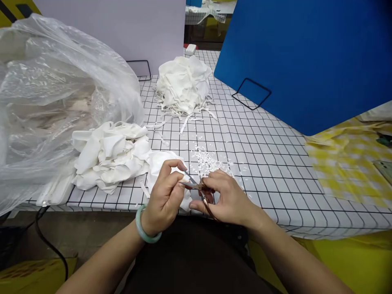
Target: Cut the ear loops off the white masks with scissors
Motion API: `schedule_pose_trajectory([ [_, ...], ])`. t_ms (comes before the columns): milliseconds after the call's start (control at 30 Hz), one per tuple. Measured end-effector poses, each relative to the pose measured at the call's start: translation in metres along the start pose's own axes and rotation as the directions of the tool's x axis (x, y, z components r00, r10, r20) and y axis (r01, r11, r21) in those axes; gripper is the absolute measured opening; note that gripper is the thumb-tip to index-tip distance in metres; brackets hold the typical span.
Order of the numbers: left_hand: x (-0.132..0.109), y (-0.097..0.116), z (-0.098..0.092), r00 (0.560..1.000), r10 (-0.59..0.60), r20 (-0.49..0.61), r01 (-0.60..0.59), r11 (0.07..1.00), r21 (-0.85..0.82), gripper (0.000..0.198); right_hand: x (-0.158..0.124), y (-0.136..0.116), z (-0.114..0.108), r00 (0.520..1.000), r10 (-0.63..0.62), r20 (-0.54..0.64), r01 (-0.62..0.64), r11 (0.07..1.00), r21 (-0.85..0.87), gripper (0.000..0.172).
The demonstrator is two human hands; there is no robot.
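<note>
My right hand (225,196) is closed round the handles of a pair of scissors (193,183), whose blades stand apart and point left. Fingers pinched, my left hand (168,194) grips the edge of a white fabric piece (163,160) right at the blades. The rest of that cloth lies under and behind my hands on the table. Just beyond the scissors are many tiny white clippings (208,159) scattered on the tabletop. Left of my left hand, a loose heap of white fabric pieces (112,155) rests near the table edge.
Another pile of white fabric with strap-like ends (183,85) sits farther back. A large clear plastic bag (61,81) bulges on the left. A blue panel (300,61) on a wire stand rises at right, near a yellow checked cloth (346,163). The table (275,179) has a grid-patterned cover.
</note>
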State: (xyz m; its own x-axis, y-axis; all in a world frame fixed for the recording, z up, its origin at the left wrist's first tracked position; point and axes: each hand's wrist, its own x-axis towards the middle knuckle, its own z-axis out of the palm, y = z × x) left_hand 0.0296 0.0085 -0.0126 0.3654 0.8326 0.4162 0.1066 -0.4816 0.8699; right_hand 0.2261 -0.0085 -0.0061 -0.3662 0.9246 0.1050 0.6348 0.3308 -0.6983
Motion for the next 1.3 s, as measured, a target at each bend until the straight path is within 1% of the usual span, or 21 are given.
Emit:
schedule_pose_trajectory([
  [200, -0.001, 0.000, 0.002, 0.999, 0.037, 0.015, -0.038, 0.998, 0.044, 0.024, -0.001, 0.000, 0.000, 1.000, -0.006, -0.014, 0.006, 1.000, 0.004, 0.050],
  [367, -0.001, -0.001, 0.003, 0.997, 0.071, 0.024, -0.072, 0.996, 0.045, 0.024, -0.001, 0.001, 0.001, 1.000, -0.009, -0.018, 0.009, 1.000, 0.020, 0.049],
  [667, -0.002, -0.001, 0.006, 0.997, 0.079, 0.021, -0.080, 0.994, 0.073, 0.023, -0.002, 0.003, 0.003, 0.999, -0.009, -0.040, 0.011, 0.999, 0.037, 0.051],
  [800, -0.001, -0.001, 0.009, 0.997, 0.072, 0.039, -0.075, 0.994, 0.080, 0.024, -0.007, 0.007, 0.006, 0.997, -0.001, -0.075, 0.004, 0.999, 0.045, 0.055],
  [900, 0.002, -0.003, 0.014, 0.995, 0.073, 0.073, -0.078, 0.994, 0.072, 0.024, -0.015, 0.013, 0.007, 0.995, 0.019, -0.096, -0.015, 0.999, 0.037, 0.057],
  [1000, 0.006, -0.006, 0.022, 0.989, 0.086, 0.120, -0.092, 0.995, 0.044, 0.024, -0.025, 0.021, 0.007, 0.991, 0.071, -0.116, -0.069, 0.997, 0.017, 0.059],
  [1133, 0.011, -0.012, 0.034, 0.977, 0.083, 0.196, -0.087, 0.996, 0.014, 0.022, -0.040, 0.033, 0.011, 0.972, 0.176, -0.154, -0.173, 0.984, 0.029, 0.062],
  [1233, 0.011, -0.016, 0.044, 0.969, 0.077, 0.234, -0.080, 0.997, 0.003, 0.023, -0.047, 0.040, 0.014, 0.949, 0.265, -0.169, -0.253, 0.963, 0.087, 0.064],
  [1300, 0.011, -0.018, 0.048, 0.968, 0.052, 0.244, -0.055, 0.998, 0.008, 0.024, -0.050, 0.043, 0.015, 0.926, 0.344, -0.155, -0.321, 0.934, 0.156, 0.064],
])
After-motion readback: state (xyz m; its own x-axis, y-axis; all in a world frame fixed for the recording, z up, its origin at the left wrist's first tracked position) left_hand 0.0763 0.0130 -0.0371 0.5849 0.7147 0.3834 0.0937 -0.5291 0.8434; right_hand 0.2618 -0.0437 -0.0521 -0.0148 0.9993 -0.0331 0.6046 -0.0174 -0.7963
